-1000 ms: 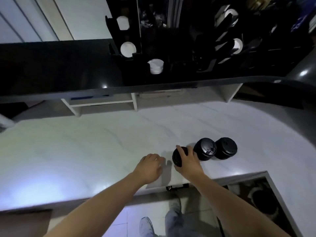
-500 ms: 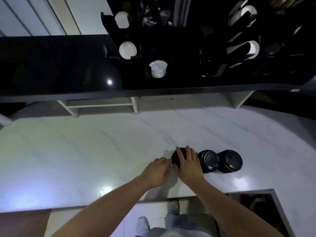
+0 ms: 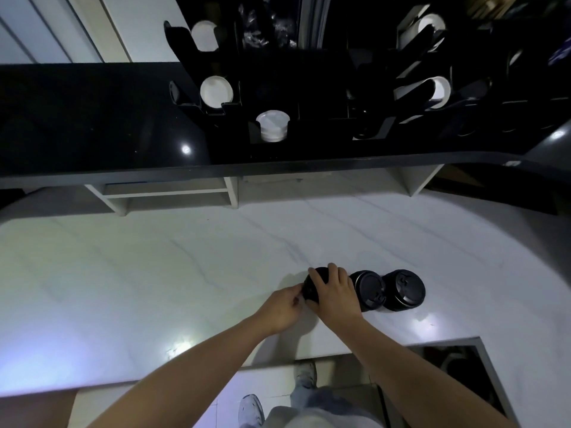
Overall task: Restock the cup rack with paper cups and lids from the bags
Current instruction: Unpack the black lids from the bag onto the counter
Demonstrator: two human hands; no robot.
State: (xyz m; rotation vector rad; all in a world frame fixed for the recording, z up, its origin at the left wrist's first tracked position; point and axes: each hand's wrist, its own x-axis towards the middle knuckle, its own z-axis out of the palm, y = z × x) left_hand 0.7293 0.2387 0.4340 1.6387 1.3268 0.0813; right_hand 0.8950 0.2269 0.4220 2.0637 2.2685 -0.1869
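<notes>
Three short stacks of black cup lids sit in a row on the white marble counter (image 3: 154, 273). My right hand (image 3: 335, 293) lies over the leftmost stack (image 3: 310, 285), fingers curled around its top. My left hand (image 3: 282, 307) touches the same stack from the left with its fingertips. The middle stack (image 3: 370, 288) and the right stack (image 3: 404, 288) stand free beside my right hand. Up on the raised shelf stands the black cup rack (image 3: 278, 97), holding white paper cups (image 3: 215, 91) and a stack of clear lids (image 3: 272, 125).
A black raised shelf (image 3: 92, 125) runs across the back above the counter, with white cubbies (image 3: 167, 193) beneath it. More white cups (image 3: 438, 88) sit in the rack's right side. A square cut-out (image 3: 457, 381) opens in the counter at lower right. My shoes show below the counter edge.
My left hand has slid right until it touches the leftmost lid stack. My right hand has settled further over that stack. The view has tilted slightly.
</notes>
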